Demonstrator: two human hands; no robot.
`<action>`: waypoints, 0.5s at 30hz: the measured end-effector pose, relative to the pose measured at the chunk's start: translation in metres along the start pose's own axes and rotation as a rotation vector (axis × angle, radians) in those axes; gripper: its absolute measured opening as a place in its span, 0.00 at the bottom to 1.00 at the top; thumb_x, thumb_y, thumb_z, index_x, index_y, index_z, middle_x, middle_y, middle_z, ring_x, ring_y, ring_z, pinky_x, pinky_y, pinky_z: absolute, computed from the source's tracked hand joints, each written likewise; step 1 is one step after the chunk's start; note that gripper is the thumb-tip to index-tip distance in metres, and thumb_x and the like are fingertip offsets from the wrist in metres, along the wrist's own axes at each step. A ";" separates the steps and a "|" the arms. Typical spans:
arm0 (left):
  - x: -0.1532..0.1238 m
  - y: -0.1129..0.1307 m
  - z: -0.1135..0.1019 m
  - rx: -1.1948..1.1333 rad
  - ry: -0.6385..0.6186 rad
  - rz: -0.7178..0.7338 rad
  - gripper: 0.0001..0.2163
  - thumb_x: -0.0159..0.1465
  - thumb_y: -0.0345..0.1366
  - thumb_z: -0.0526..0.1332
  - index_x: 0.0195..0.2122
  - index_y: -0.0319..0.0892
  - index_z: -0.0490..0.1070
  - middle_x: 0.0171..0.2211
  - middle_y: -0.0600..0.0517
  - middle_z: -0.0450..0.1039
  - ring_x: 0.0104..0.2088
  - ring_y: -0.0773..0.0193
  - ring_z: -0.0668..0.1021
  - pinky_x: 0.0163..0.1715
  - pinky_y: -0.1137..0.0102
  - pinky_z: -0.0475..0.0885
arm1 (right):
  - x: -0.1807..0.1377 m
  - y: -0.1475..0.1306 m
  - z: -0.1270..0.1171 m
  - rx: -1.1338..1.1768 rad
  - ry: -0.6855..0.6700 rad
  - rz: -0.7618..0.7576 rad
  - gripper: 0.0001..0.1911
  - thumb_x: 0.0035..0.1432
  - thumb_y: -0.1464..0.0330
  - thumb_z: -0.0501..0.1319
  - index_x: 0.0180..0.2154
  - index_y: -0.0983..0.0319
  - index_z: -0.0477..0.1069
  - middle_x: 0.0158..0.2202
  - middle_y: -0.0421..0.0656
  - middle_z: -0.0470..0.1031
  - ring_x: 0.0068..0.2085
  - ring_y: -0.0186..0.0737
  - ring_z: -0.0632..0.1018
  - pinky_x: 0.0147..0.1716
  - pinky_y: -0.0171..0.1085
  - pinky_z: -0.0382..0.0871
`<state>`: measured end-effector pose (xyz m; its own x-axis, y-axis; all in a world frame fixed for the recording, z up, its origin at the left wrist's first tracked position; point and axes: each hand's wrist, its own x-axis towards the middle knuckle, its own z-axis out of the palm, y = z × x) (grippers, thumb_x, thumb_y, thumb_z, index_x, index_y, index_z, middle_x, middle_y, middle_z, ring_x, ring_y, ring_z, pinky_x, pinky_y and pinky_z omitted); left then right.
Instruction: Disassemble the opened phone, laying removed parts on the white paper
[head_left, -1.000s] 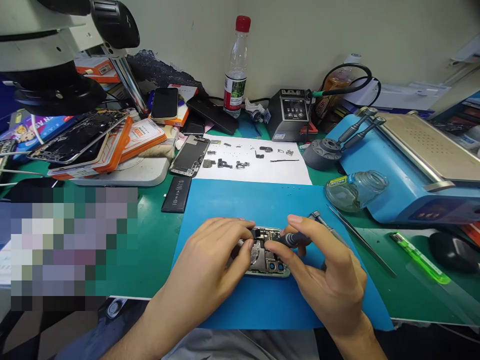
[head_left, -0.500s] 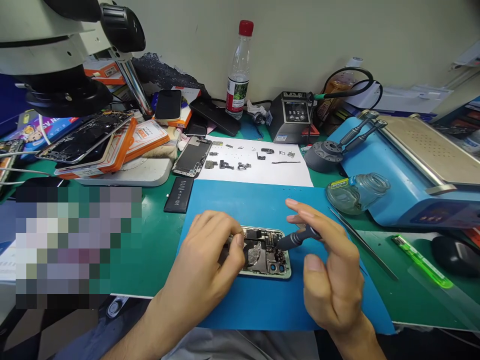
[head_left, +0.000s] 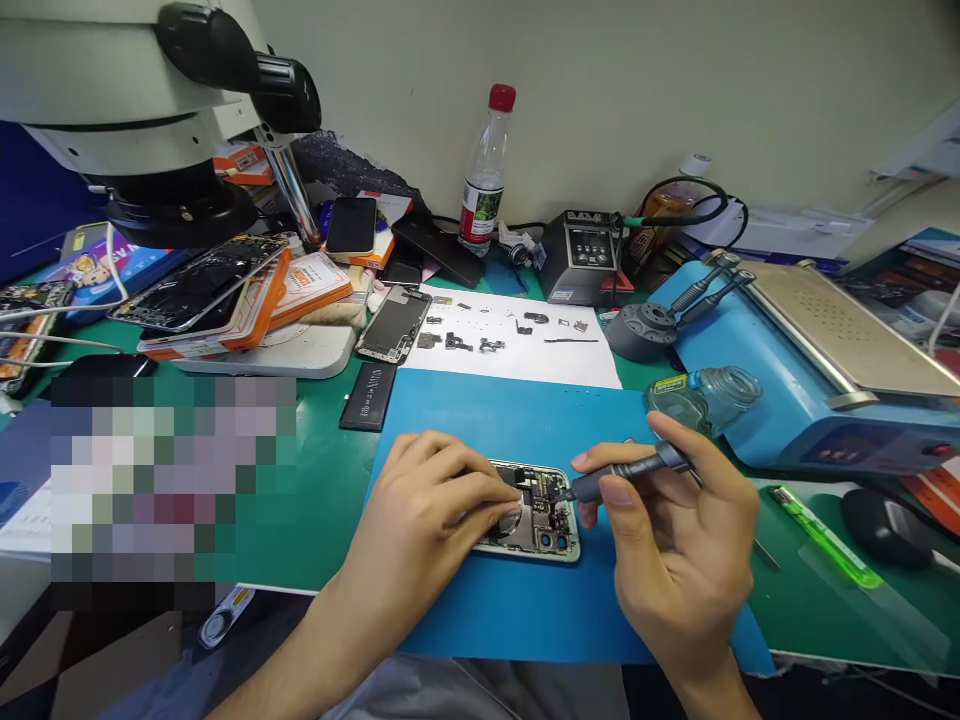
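An opened phone [head_left: 541,520] with bare circuit parts and two camera lenses lies on a blue mat [head_left: 517,420]. My left hand [head_left: 420,520] rests on the phone's left part, fingers curled down and pressing on it. My right hand [head_left: 675,540] is closed around a grey screwdriver [head_left: 626,470], whose tip touches the phone's upper right area.
White paper [head_left: 525,355] behind the mat carries several small parts. A black battery [head_left: 367,396], a phone frame [head_left: 394,322], a microscope [head_left: 150,110], a water bottle [head_left: 484,175], a solder station [head_left: 581,255], a glass bottle [head_left: 705,395], a blue machine [head_left: 795,350] and a green lighter [head_left: 821,535] surround it.
My right hand has closed back around the screwdriver after its fingers were spread, tip still at the phone. The camera view has tilted up and shifted. My left hand stays on the phone.
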<state>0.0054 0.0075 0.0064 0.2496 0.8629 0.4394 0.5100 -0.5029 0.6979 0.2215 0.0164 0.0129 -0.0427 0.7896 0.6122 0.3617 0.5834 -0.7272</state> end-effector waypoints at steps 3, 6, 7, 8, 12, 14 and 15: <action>0.000 -0.001 0.000 -0.010 0.013 0.016 0.06 0.72 0.29 0.72 0.44 0.50 0.84 0.41 0.60 0.85 0.44 0.62 0.79 0.49 0.62 0.65 | 0.006 -0.015 0.006 0.042 -0.023 0.012 0.31 0.73 0.77 0.64 0.71 0.51 0.65 0.45 0.42 0.82 0.38 0.37 0.85 0.28 0.35 0.82; 0.000 0.000 -0.001 -0.035 0.028 0.015 0.05 0.73 0.29 0.72 0.44 0.47 0.83 0.41 0.59 0.85 0.43 0.62 0.80 0.47 0.63 0.65 | 0.012 -0.025 0.016 0.054 -0.049 -0.005 0.31 0.73 0.77 0.65 0.71 0.50 0.65 0.48 0.42 0.82 0.37 0.37 0.85 0.29 0.37 0.84; 0.000 0.000 -0.002 -0.039 0.037 0.017 0.04 0.73 0.28 0.71 0.44 0.46 0.82 0.41 0.59 0.85 0.43 0.63 0.80 0.46 0.63 0.66 | 0.014 -0.026 0.020 0.059 -0.051 -0.011 0.31 0.73 0.77 0.65 0.71 0.50 0.65 0.48 0.42 0.82 0.37 0.36 0.84 0.30 0.37 0.84; -0.001 0.002 -0.004 -0.035 0.045 0.023 0.04 0.73 0.28 0.71 0.44 0.45 0.82 0.41 0.58 0.85 0.42 0.63 0.80 0.46 0.63 0.66 | 0.016 -0.028 0.023 0.069 -0.049 -0.010 0.31 0.73 0.76 0.65 0.70 0.50 0.65 0.47 0.42 0.82 0.36 0.36 0.84 0.31 0.38 0.85; -0.003 0.007 -0.013 0.016 0.063 0.024 0.05 0.76 0.27 0.66 0.46 0.43 0.81 0.40 0.56 0.84 0.41 0.61 0.79 0.46 0.64 0.67 | 0.024 -0.032 0.030 0.140 -0.016 0.049 0.26 0.74 0.75 0.65 0.68 0.50 0.67 0.45 0.40 0.83 0.32 0.34 0.83 0.30 0.38 0.84; -0.005 0.009 -0.018 0.003 0.060 -0.008 0.05 0.76 0.27 0.66 0.44 0.43 0.81 0.39 0.56 0.83 0.41 0.61 0.79 0.45 0.64 0.67 | 0.027 -0.033 0.029 0.173 0.051 0.078 0.23 0.75 0.72 0.65 0.66 0.50 0.69 0.44 0.41 0.83 0.31 0.35 0.82 0.28 0.38 0.83; -0.005 0.009 -0.021 -0.008 0.063 -0.025 0.05 0.76 0.27 0.66 0.43 0.43 0.80 0.39 0.56 0.83 0.41 0.62 0.79 0.45 0.64 0.67 | 0.028 -0.033 0.028 0.181 0.100 0.089 0.22 0.75 0.71 0.66 0.65 0.50 0.70 0.43 0.41 0.83 0.31 0.36 0.83 0.27 0.38 0.82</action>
<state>-0.0083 -0.0026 0.0219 0.1847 0.8704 0.4563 0.5091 -0.4819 0.7132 0.1821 0.0246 0.0453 0.0776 0.8220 0.5641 0.1860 0.5440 -0.8182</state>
